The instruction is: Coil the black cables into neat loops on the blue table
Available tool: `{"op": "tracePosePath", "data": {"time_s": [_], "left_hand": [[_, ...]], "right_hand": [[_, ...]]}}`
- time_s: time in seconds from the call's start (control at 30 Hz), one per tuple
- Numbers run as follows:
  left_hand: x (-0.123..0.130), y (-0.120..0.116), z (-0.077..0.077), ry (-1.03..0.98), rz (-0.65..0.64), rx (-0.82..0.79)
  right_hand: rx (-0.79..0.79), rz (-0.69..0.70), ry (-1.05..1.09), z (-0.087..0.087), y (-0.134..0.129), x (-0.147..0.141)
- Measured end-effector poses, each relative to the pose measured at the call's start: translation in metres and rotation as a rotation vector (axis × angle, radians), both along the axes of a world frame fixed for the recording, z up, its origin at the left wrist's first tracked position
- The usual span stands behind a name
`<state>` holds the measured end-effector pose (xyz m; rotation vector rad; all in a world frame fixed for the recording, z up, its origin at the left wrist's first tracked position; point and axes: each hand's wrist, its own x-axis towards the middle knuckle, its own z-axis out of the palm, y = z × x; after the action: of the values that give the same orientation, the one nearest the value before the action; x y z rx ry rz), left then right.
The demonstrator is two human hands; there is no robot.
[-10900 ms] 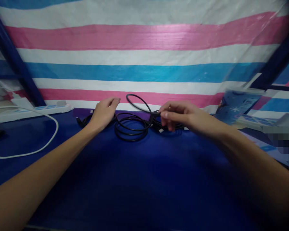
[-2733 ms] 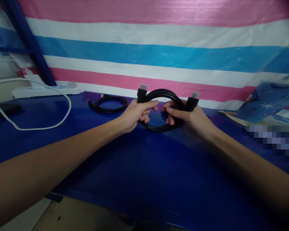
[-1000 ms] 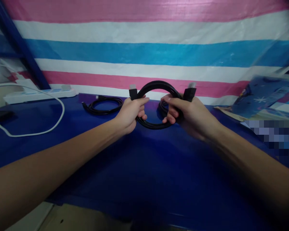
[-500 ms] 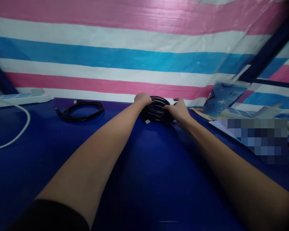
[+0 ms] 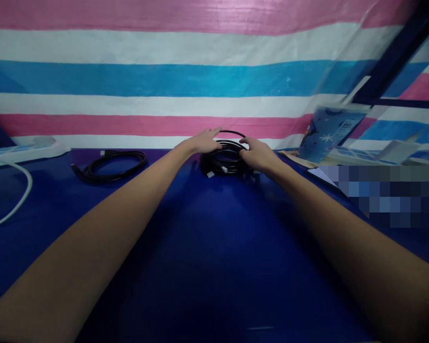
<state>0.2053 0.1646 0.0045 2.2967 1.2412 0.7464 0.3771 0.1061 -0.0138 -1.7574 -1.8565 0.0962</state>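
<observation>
A pile of coiled black cables [image 5: 227, 151] lies at the back of the blue table, with pale plugs showing along its front edge. My left hand [image 5: 203, 142] is at the pile's left side, fingers stretched out and thumb over the coils. Around the right side of the coils my right hand [image 5: 258, 155] is closed, thumb in front; its far fingers are hidden. One cable loop stands up behind the pile, arching between both hands. Farther left, a separate black cable coil [image 5: 116, 166] rests untouched on the table.
A white power strip [image 5: 28, 147] and white cord [image 5: 23, 197] are at the left. On the right stand a blue patterned container [image 5: 331, 133] and another white power strip [image 5: 357, 156], near a blurred-out flat item. Striped sheeting [image 5: 146, 78] hangs behind the blue table [image 5: 207, 257].
My left hand has opened from a closed grip and shifted left, its fingers now extended. A loop has risen behind the pile. The camera view has tilted slightly.
</observation>
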Motion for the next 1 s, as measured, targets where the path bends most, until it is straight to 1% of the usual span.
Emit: {"op": "tracePosePath", "data": {"time_s": [0.07,0.2,0.33,0.47,0.67,0.77,0.83,0.87,0.93,1.0], "left_hand": [[-0.003,-0.005,-0.005,0.022,-0.048,-0.009],[-0.006,0.000,-0.024,-0.110,-0.090,-0.037],[-0.005,0.006,-0.040,-0.266,-0.053,-0.034],[-0.001,0.002,-0.044,-0.416,0.001,-0.017],[-0.005,0.005,-0.044,-0.560,0.116,0.039],[-0.008,0.006,-0.044,-0.535,0.144,0.038],[-0.010,0.001,-0.041,-0.489,0.173,0.051],[-0.011,-0.003,-0.038,-0.458,0.191,0.065],[-0.020,-0.015,-0.026,-0.393,0.223,0.103],[-0.039,-0.031,-0.010,-0.281,0.255,0.145]], "right_hand": [[0.008,0.010,-0.008,-0.001,0.000,0.000],[-0.028,0.010,-0.023,-0.005,0.001,0.002],[-0.071,0.020,-0.028,-0.004,0.003,0.006],[-0.023,-0.012,0.009,-0.005,0.003,0.004],[0.073,0.018,0.078,-0.007,0.005,-0.001],[0.105,0.029,0.072,-0.006,0.005,-0.001],[0.118,0.022,0.065,-0.005,0.005,-0.002],[0.124,0.014,0.064,-0.004,0.004,-0.002],[0.138,-0.003,0.067,-0.001,0.002,-0.003],[0.164,-0.014,0.073,0.005,-0.002,-0.006]]}}
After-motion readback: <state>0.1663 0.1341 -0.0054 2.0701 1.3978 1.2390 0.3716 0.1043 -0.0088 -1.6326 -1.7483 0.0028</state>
